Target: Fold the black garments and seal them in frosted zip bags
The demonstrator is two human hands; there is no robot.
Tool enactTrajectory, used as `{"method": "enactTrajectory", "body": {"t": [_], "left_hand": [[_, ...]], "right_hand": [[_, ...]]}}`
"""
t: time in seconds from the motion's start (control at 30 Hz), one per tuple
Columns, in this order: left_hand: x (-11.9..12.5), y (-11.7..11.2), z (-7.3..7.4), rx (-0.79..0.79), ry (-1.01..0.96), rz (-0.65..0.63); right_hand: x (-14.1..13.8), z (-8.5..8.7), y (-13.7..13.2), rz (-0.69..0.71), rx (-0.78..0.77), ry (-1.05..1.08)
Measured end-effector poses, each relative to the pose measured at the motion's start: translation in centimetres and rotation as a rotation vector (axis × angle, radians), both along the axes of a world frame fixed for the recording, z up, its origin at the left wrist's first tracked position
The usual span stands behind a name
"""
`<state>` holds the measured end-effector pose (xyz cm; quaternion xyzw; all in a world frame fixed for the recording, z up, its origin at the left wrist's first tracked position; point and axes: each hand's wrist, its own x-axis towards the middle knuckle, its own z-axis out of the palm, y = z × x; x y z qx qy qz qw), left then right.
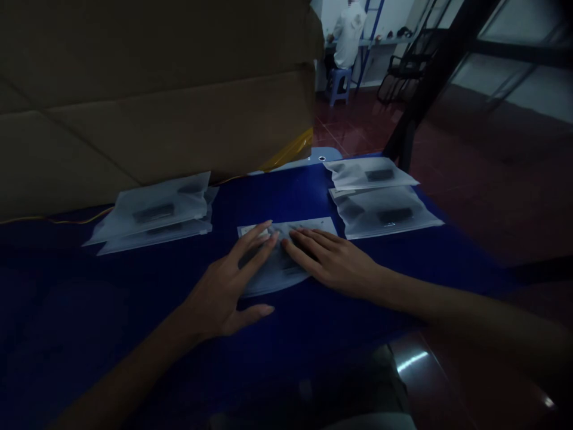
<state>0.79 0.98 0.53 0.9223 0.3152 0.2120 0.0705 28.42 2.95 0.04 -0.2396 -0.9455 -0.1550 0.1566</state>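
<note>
A frosted plastic bag (264, 285) with something dark inside lies flat on the blue table in front of me. My left hand (233, 278) is over its left side, fingers spread and thumb apart, with the fingertips at the bag. On its right side my right hand (329, 257) rests palm down, fingers stretched out and pressing the film. Part of the bag and its contents is hidden under both hands. A pale label shows near its upper left corner.
Similar bags (179, 200) lie stacked at the left, and more bags (391, 206) at the right, with dark items inside. A large cardboard box (179, 119) stands behind the blue table (286, 191). Farther back, a person (350, 36) sits on a blue stool (339, 83) near a black chair (405, 65).
</note>
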Motion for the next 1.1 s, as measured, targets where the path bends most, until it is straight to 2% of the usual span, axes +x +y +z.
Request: {"method": "enactTrajectory", "body": {"t": [0.1, 0.23, 0.33, 0.4, 0.5, 0.63, 0.77, 0.93, 1.1], "left_hand": [[-0.5, 0.7, 0.4, 0.031, -0.079, 0.043], [-1.8, 2.0, 0.9, 0.254, -0.054, 0.388], [-3.3, 3.2, 0.6, 0.352, -0.022, 0.587], [-4.3, 3.9, 0.2, 0.353, 0.019, 0.688], [-5.5, 4.6, -0.5, 0.321, 0.039, 0.688], [-6.1, 4.7, -0.9, 0.335, 0.042, 0.621], [-5.8, 4.3, -0.6, 0.339, 0.03, 0.641], [-5.6, 4.0, -0.1, 0.379, 0.025, 0.673], [-5.6, 4.0, 0.0, 0.421, 0.075, 0.639]], "right_hand": [[0.4, 0.3, 0.2, 0.055, 0.087, 0.087], [1.1, 0.8, 0.6, 0.059, 0.284, 0.234], [2.2, 1.1, 1.3, -0.116, 0.323, 0.255], [3.3, 1.1, 2.1, -0.317, 0.271, 0.208], [5.1, 1.1, 3.3, -0.603, 0.192, 0.107], [6.8, 1.5, 4.2, -0.783, 0.132, 0.062], [7.3, 2.2, 4.1, -0.942, 0.048, -0.006], [8.2, 2.2, 4.5, -1.015, 0.011, -0.03], [8.7, 1.3, 5.0, -0.946, -0.024, -0.011]]}}
